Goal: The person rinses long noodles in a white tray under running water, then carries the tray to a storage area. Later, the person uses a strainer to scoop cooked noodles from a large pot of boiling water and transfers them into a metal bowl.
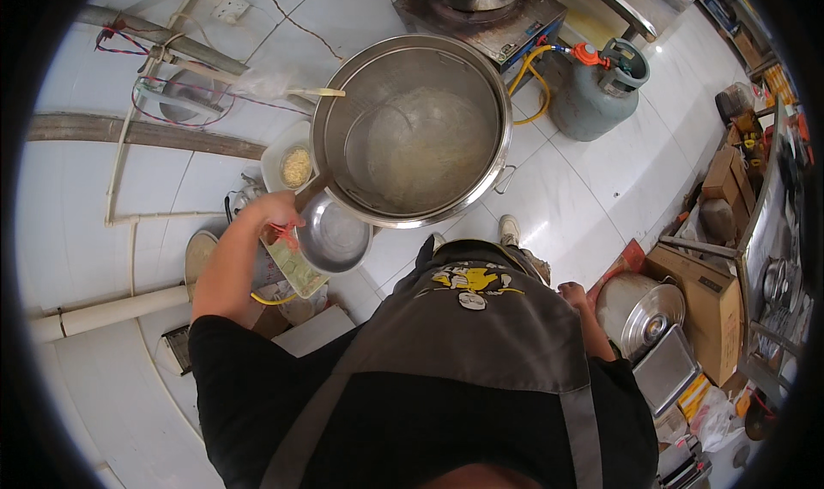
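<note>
A large round steel pot (pixel 412 222) stands before me, with cloudy, pale liquid (pixel 431 148) in its lower part. My left hand (pixel 277 209) is at the pot's left rim, fingers closed around a brown wooden handle (pixel 314 191) that reaches to the rim. What the handle belongs to is not clear. Something red and stringy (pixel 282 233) shows just under that hand. Below the handle is a shallow steel basin (pixel 338 238), apparently empty. My right hand (pixel 571 292) hangs beside my apron (pixel 476 334) with curled fingers; whether it holds anything is hidden.
Left of the pot, a pale container (pixel 273 160) holds yellowish shreds (pixel 297 168). A light-coloured handle (pixel 325 92) crosses the upper-left rim. Beyond stand a gas stove (pixel 476 32) and a gas cylinder (pixel 589 102) with a yellow hose (pixel 534 83). A lidded pot (pixel 637 309) and cardboard box (pixel 698 309) sit right.
</note>
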`<move>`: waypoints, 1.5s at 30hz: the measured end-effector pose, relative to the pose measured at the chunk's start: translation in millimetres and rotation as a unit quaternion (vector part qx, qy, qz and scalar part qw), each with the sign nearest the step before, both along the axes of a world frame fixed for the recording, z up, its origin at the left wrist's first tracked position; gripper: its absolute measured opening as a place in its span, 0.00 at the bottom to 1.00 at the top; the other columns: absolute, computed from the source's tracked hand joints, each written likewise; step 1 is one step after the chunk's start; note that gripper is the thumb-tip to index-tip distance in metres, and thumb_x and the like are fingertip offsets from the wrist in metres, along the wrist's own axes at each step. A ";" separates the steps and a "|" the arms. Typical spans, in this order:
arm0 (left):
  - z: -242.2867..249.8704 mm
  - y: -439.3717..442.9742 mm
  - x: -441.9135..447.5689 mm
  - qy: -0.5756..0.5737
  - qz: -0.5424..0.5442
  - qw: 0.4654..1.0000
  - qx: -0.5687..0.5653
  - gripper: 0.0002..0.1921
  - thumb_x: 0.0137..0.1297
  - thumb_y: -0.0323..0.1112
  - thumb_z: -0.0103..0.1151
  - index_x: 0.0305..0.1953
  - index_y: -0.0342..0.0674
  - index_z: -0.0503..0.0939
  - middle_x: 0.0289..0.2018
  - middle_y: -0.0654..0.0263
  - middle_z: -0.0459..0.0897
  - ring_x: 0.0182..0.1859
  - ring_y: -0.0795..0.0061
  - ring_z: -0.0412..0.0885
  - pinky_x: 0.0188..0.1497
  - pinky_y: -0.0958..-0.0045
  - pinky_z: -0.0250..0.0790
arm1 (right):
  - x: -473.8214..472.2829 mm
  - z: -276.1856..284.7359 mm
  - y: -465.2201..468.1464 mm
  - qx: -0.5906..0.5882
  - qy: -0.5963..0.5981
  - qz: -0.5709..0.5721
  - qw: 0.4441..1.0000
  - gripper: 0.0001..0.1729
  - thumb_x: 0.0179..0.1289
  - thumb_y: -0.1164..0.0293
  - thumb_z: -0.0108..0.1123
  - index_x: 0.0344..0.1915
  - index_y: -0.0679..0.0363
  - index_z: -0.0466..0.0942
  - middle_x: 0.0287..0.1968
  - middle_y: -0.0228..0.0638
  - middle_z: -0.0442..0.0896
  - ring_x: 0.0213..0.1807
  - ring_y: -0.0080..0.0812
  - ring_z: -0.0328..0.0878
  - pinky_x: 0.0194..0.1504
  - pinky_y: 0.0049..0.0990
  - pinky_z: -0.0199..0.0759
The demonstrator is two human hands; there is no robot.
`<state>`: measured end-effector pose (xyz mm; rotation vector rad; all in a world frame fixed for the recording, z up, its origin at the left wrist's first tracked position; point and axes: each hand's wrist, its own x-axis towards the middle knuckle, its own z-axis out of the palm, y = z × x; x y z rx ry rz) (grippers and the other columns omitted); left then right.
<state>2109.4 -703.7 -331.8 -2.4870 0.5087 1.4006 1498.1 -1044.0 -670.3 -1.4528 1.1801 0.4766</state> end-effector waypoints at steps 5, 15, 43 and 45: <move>-18.2 4.9 5.9 0.195 0.195 0.961 -0.012 0.10 0.59 0.31 0.63 0.26 0.35 0.73 0.20 0.64 0.75 0.22 0.67 0.81 0.17 0.62 0.70 | 10.7 2.3 5.0 0.052 0.026 -0.159 0.986 0.15 0.64 0.67 0.49 0.45 0.65 0.74 0.30 0.41 0.83 0.20 0.33 0.80 0.19 0.31 0.75; -150.4 -49.9 -84.0 0.303 0.391 0.849 -0.186 0.12 0.62 0.34 0.64 0.26 0.39 0.72 0.19 0.64 0.76 0.18 0.70 0.77 0.22 0.65 0.75 | 28.1 0.3 6.1 0.094 0.008 -0.221 0.971 0.16 0.65 0.67 0.50 0.49 0.65 0.73 0.29 0.40 0.82 0.19 0.32 0.79 0.19 0.30 0.74; -157.7 -36.9 -125.5 0.372 0.652 0.558 -0.353 0.08 0.72 0.35 0.50 0.42 0.37 0.71 0.21 0.73 0.70 0.15 0.82 0.63 0.14 0.81 0.56 | 56.2 17.0 -14.5 -0.031 -0.052 0.181 0.982 0.13 0.64 0.66 0.50 0.42 0.63 0.75 0.28 0.43 0.81 0.18 0.38 0.77 0.18 0.33 0.74; -150.9 -29.5 -129.2 0.416 0.695 0.498 -0.308 0.08 0.73 0.35 0.49 0.41 0.37 0.70 0.21 0.73 0.70 0.15 0.82 0.64 0.14 0.79 0.57 | 55.4 21.9 -8.7 -0.006 -0.026 0.052 0.998 0.13 0.66 0.66 0.49 0.43 0.64 0.75 0.28 0.43 0.81 0.18 0.37 0.77 0.18 0.33 0.74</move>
